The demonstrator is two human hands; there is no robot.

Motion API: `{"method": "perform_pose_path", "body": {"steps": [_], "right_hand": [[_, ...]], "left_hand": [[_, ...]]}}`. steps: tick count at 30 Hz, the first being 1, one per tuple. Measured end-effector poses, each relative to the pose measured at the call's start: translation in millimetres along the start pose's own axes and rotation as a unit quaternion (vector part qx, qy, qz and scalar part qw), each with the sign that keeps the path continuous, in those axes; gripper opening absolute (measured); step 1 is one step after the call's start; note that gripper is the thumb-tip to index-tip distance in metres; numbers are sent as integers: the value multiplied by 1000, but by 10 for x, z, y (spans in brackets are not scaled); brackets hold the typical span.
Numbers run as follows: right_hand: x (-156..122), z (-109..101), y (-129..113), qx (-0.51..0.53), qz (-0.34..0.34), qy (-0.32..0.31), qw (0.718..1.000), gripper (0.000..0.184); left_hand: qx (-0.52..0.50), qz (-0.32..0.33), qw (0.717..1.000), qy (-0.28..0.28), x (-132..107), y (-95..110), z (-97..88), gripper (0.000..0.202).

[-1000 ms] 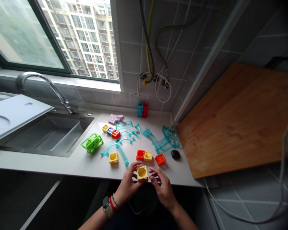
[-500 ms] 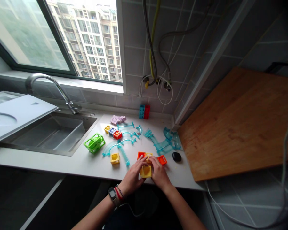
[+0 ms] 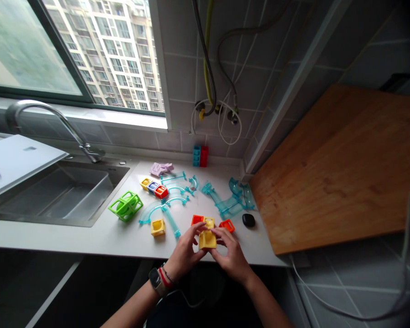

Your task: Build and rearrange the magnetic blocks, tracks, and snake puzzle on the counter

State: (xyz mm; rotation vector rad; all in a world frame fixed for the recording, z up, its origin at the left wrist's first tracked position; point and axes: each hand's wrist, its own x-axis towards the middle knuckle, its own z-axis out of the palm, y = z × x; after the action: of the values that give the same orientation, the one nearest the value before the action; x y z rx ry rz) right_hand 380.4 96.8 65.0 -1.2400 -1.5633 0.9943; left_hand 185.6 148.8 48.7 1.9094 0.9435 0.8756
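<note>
my left hand (image 3: 184,253) and right hand (image 3: 233,258) both pinch the block (image 3: 207,239), which might slip off the counter (image 3: 123,237) if i loosen.

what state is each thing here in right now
left hand, closed on the yellow block
right hand, closed on the same block
yellow block, held between both hands over the counter edge
green frame, tilted on the counter
tap, no water seen running
red and blue blocks, side by side at the counter's back
</note>
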Motion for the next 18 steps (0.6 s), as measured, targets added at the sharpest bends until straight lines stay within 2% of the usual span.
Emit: {"method": "perform_pose_path", "body": {"steps": [2, 4, 7, 9, 11, 13, 16, 18], "right_hand": [[11, -7, 39, 14, 13, 45, 999, 46], [37, -13, 106, 35, 36, 107, 993, 44], [125, -20, 192, 30, 65, 205, 976, 54], [222, -3, 222, -34, 61, 242, 968, 60], [333, 44, 244, -118, 35, 244, 962, 56], [427, 116, 277, -185, 7, 220, 958, 42], [493, 211, 356, -230, -7, 180, 956, 21], [485, 224, 411, -232, -12, 165, 959, 19]], "left_hand": [[12, 7, 1000, -4, 38, 21, -37, 70], [54, 33, 998, -11, 106, -6, -91, 76], [137, 72, 987, -31, 224, -144, -157, 92], [169, 73, 982, -40, 279, -270, -159, 93], [183, 65, 980, -42, 304, -383, -129, 90], [190, 60, 979, -38, 305, -458, -87, 85], [195, 57, 979, -30, 303, -497, -50, 80], [197, 53, 979, -28, 325, -491, -57, 79]]}}
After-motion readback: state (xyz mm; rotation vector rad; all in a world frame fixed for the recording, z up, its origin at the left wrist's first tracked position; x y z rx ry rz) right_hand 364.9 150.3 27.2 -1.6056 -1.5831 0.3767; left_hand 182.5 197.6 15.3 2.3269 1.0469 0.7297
